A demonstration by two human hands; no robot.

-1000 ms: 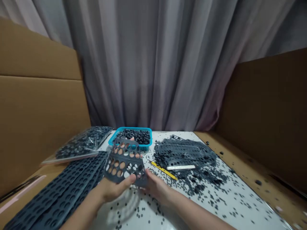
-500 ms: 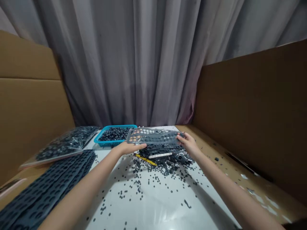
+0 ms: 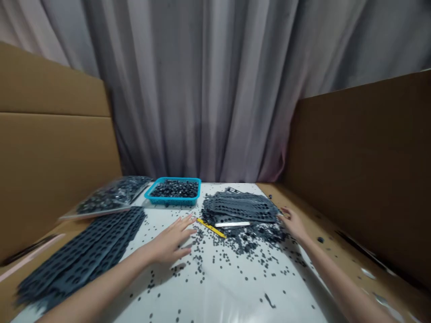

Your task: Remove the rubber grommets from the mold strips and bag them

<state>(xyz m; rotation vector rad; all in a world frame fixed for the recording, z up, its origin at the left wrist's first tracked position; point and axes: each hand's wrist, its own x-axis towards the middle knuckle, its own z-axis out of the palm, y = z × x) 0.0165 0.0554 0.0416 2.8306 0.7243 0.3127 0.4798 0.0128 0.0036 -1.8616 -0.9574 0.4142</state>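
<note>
My left hand (image 3: 171, 240) lies open over the white tabletop (image 3: 222, 287), fingers spread and holding nothing, just left of a yellow strip (image 3: 210, 227). My right hand (image 3: 292, 223) is open too, its fingertips at the right edge of a stack of grey perforated sheets (image 3: 240, 207). A white stick (image 3: 232, 224) rests against the front of that stack. Loose black pellets (image 3: 242, 244) lie scattered around it and across the tabletop.
A blue basket (image 3: 173, 190) full of black pellets stands at the back. Left of it lies a plastic bag of dark pieces (image 3: 111, 199), with a stack of dark perforated sheets (image 3: 81, 253) in front. Cardboard panels (image 3: 357, 166) and a grey curtain (image 3: 202, 89) enclose the table.
The grey perforated sheet held between my hands is no longer in them, and the right stack shows fully. Both hands have opened, with my left hand drawn back toward me.
</note>
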